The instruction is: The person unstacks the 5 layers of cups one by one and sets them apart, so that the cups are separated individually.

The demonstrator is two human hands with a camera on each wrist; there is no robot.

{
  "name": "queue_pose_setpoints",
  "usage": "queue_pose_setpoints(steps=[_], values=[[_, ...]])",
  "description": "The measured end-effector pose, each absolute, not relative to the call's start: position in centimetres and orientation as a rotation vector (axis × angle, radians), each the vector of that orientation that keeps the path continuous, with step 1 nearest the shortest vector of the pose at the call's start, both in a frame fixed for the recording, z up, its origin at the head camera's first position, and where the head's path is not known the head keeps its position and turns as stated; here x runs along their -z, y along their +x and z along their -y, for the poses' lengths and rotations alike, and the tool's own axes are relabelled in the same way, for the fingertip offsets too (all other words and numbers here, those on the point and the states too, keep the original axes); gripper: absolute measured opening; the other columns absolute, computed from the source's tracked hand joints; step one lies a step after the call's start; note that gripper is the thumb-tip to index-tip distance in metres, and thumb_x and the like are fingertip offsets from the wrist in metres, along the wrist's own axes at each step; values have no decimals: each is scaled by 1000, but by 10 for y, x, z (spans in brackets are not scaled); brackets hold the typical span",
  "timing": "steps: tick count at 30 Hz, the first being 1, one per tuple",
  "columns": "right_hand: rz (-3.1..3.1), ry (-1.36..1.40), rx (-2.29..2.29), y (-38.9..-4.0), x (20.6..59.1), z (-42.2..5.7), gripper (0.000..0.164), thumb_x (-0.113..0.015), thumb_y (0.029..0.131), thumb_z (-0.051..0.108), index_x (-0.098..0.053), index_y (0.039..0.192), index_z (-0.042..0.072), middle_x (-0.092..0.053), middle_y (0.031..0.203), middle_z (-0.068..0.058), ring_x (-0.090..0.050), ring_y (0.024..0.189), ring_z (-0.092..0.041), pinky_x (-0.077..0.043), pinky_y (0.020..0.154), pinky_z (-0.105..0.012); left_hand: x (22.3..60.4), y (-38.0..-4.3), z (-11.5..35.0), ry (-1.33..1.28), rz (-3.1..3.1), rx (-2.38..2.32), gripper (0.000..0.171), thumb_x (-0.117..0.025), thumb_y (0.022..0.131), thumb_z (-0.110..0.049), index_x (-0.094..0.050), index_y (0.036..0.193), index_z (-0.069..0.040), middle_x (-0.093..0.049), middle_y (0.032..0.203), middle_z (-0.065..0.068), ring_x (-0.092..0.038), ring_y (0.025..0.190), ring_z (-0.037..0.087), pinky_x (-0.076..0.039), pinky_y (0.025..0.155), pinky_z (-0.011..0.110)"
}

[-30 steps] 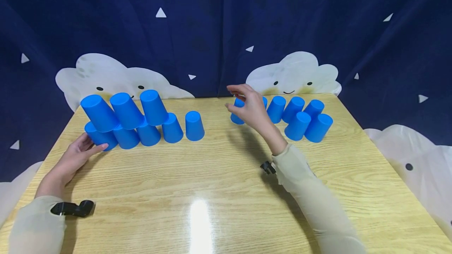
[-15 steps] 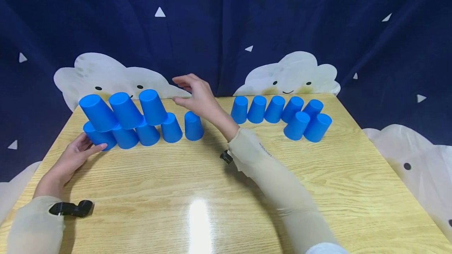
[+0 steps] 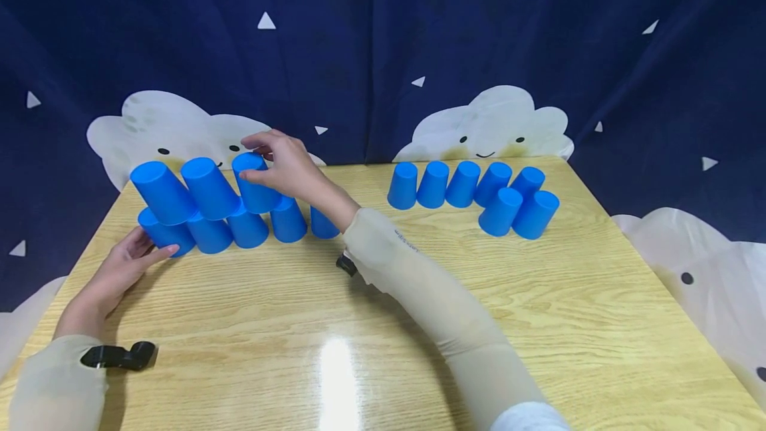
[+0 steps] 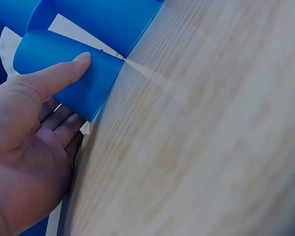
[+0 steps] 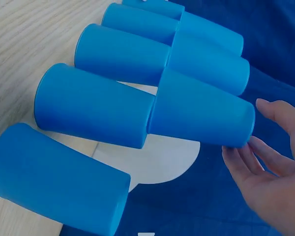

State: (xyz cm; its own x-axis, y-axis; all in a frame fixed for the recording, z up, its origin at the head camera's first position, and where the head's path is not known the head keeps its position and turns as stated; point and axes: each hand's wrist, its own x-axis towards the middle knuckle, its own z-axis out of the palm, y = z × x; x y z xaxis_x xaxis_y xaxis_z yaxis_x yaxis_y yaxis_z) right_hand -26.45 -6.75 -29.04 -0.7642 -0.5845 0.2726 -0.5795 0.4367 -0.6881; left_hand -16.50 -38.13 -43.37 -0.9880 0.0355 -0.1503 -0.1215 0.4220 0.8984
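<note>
Upside-down blue cups stand in two tiers at the left. My left hand [image 3: 122, 268] holds the leftmost lower cup [image 4: 83, 73], thumb on its near side and fingers behind it. Three cups form the upper tier: a left one [image 3: 163, 193], a middle one [image 3: 211, 188] and a right one [image 5: 201, 109]. Around the top of the right one is my right hand [image 3: 290, 166]. In the right wrist view its fingertips [image 5: 231, 150] are at the cup's closed end, while the thumb stands apart from it.
The rightmost lower cup [image 5: 59, 179] has no cup above it and is partly hidden by my right wrist in the head view. Several more blue cups [image 3: 433, 185] stand upside down at the back right of the wooden table [image 3: 251, 338]. A dark blue curtain [image 3: 335, 38] hangs behind.
My right hand has swept left from the back-right cups, past the rightmost lower cup, to the right cup of the upper tier. The left hand has stayed on its cup.
</note>
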Motion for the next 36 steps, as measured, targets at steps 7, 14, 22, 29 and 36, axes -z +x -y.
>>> queue_pose_setpoints(steps=[7, 14, 22, 29, 36], values=[[-2682, -1068, 1207, -267, 295, 72, 50, -74, 89, 17, -58, 134, 3, -60, 130, -9, -60, 113, -16, -48, 91, -15, 432, -165, 380, -58, -2520, -1620, 77, -48, 104, -30, 7, 158, -18, 4, 160, 24, 3, 145, 45, -3, 110, 69], [-2656, -1034, 1218, -268, 294, 72, 51, -75, 89, 18, -57, 135, 5, -60, 132, -8, -60, 115, -17, -48, 93, -16, 432, -165, 380, -53, -2511, -1620, 78, -48, 104, -30, 7, 158, -19, 5, 160, 24, 3, 145, 44, -3, 110, 69], [-2608, -1067, 1303, -266, 282, 60, 53, -75, 88, 16, -56, 136, 3, -57, 135, -9, -58, 120, -17, -46, 97, -17, 434, -164, 381, -71, -2505, -1618, 79, -49, 104, -32, 8, 157, -21, 6, 160, 23, 4, 145, 44, -2, 110, 69], [-2566, -1118, 1436, -261, 264, 30, 51, -75, 88, 13, -57, 134, 3, -58, 133, -10, -59, 118, -16, -46, 96, -16, 433, -164, 380, -73, -2501, -1627, 80, -51, 103, -33, 7, 157, -24, 6, 160, 21, 5, 145, 43, -1, 109, 70], [-2596, -1121, 1531, -256, 255, -9, 48, -77, 86, 9, -60, 130, 1, -60, 129, -11, -60, 117, -19, -49, 97, -23, 434, -164, 381, -94, -2507, -1622, 81, -51, 103, -35, 7, 157, -25, 6, 160, 22, 6, 145, 43, -1, 109, 70]])
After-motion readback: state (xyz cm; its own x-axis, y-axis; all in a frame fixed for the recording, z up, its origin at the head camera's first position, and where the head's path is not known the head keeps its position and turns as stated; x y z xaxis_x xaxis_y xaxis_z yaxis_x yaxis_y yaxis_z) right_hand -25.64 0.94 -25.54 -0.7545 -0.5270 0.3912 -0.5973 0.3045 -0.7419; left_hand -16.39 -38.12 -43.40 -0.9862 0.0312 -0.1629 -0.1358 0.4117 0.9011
